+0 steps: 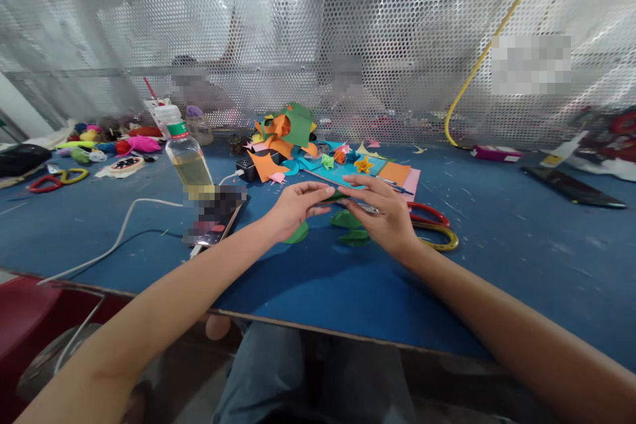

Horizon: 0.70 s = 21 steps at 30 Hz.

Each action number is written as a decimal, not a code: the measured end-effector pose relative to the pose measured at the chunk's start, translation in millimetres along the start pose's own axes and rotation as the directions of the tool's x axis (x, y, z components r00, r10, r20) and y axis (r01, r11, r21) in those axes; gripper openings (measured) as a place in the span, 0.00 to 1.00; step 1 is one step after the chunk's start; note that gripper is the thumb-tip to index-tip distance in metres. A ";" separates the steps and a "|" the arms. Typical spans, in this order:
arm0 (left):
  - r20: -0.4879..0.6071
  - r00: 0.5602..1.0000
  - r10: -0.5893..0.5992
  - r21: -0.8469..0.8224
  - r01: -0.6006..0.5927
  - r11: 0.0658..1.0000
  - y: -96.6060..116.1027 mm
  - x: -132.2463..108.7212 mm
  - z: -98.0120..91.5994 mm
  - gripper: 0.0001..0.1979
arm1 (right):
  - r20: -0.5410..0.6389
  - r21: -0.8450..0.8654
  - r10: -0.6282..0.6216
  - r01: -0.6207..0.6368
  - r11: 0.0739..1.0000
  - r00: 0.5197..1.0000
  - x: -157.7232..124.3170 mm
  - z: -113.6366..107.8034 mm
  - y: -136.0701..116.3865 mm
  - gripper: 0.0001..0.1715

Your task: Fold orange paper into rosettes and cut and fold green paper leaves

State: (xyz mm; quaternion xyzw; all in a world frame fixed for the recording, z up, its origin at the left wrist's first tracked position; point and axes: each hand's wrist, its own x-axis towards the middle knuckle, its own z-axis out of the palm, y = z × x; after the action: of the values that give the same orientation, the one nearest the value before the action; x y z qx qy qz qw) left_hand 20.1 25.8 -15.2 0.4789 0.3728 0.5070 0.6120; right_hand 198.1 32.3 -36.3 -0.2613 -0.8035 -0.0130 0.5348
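Note:
Between my two hands, just above the blue table [278,285], is a small green paper piece [338,195]. My left hand [298,209] pinches its left end between thumb and fingers. The fingers of my right hand [381,212] close on its right end from the other side. Below the hands lie several cut green paper leaf shapes [354,237], one of them partly behind my left hand. Scissors with red and yellow handles [437,238] rest beside my right hand, their blades mostly hidden by it.
Coloured paper scraps [283,136] and small paper flowers [364,163] pile up at the back. A bottle [186,159] and a phone on a charging cable [218,215] stand at left. A dark phone [574,187] lies right, before a perforated metal screen [397,26].

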 end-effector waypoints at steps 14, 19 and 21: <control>0.094 0.973 0.213 0.620 -0.224 0.752 17.3 -9.0 -4.1 0.11 | 0.104 -0.113 -0.101 0.113 0.987 0.989 -0.8 -2.0 -5.7 0.06; 0.155 0.962 0.224 0.869 -0.241 0.432 36.4 -26.6 -7.7 0.05 | 0.259 -0.073 -0.170 0.195 0.978 0.951 -1.3 1.0 -18.8 0.06; 0.196 0.966 0.171 0.957 -0.227 0.181 36.8 -36.5 -9.6 0.06 | 0.349 -0.014 -0.178 0.195 0.981 0.920 -1.4 2.2 -25.1 0.06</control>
State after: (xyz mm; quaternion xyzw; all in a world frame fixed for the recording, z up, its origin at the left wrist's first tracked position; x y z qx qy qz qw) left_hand -6.2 -6.9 16.7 0.8110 0.5285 0.2243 0.1127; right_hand 185.8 10.7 -32.0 -0.1945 -0.9057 -0.0372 0.3749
